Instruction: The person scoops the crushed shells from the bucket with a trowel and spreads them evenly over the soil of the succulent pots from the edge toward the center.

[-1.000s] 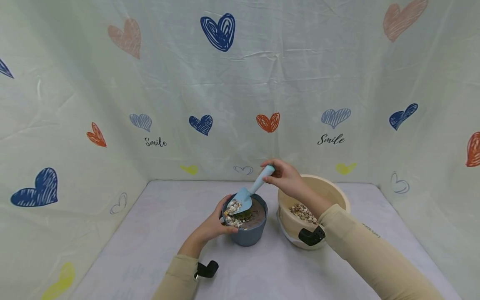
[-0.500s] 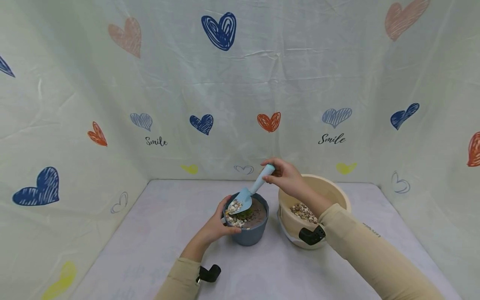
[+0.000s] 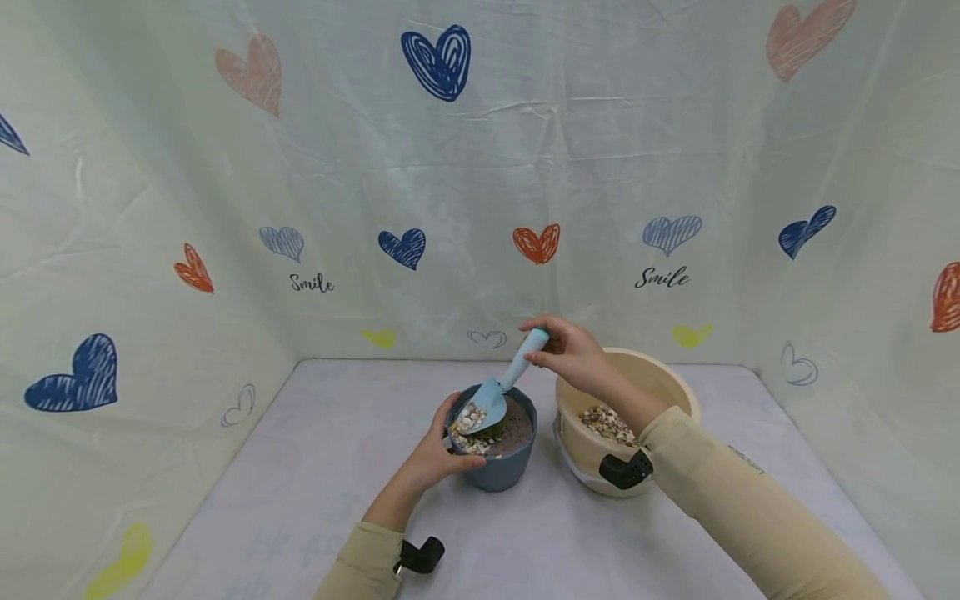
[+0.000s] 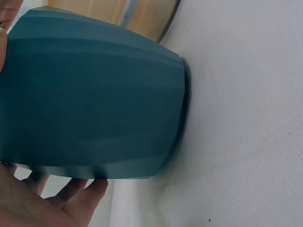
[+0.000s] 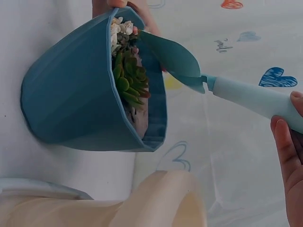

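Note:
A blue-grey flowerpot [image 3: 497,473] stands upright on the table, holding brown soil, pale pebbles and a green succulent [image 5: 127,80]. My left hand [image 3: 437,458] grips the pot from its left side, thumb across the front near the rim and fingers along the other side. A light blue trowel [image 3: 520,360] slants down into the pot, its handle pinched between the thumb and fingers of my right hand [image 3: 572,357]. Pebbles lie on its blade [image 3: 490,405] and at the pot's left side. In the right wrist view the blade's tip reaches the pebbles beside the succulent.
Right of the flowerpot stands a larger cream pot [image 3: 663,379] with mixed pebbles [image 3: 606,425] inside, on a pale saucer [image 3: 573,468]. My right forearm passes over its front. A white table [image 3: 337,417] meets a heart-printed curtain [image 3: 480,183] at the back.
My left hand and wrist have shifted slightly right, the thumb reaching a little farther along the pot's front. The trowel blade tilts a bit differently over the pebbles; my right hand has hardly moved.

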The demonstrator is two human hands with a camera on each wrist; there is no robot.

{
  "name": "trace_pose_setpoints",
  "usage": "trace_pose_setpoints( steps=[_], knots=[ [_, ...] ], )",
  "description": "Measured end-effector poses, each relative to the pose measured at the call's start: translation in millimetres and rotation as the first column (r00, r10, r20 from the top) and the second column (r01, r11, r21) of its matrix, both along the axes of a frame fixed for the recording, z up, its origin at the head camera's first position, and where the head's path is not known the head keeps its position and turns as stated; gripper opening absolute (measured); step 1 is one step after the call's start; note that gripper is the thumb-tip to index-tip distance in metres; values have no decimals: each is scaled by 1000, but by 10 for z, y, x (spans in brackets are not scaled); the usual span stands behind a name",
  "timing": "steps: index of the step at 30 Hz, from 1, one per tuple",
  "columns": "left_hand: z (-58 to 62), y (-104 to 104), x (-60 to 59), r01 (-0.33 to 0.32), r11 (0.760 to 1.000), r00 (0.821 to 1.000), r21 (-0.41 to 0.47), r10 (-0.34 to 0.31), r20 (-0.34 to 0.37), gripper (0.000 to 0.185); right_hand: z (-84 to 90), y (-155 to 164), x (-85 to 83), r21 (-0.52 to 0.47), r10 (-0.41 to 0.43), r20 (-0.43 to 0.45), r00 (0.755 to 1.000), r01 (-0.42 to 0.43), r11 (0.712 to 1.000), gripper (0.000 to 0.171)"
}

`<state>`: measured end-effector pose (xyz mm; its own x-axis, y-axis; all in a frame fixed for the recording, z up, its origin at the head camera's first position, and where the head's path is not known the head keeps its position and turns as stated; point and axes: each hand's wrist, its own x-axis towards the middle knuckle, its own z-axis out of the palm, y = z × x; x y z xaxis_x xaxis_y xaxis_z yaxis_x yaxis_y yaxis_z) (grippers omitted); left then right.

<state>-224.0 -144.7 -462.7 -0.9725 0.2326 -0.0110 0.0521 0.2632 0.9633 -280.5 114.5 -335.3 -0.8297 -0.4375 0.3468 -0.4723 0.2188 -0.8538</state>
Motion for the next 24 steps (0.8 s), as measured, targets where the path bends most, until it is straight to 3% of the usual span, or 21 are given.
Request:
trace_pose_setpoints(
  steps=[24],
  knots=[
    [-24,23,14,-41,999,999,-16,41,-2,117,-7,76,26,5,32,7,999,-32,999,37]
  ],
)
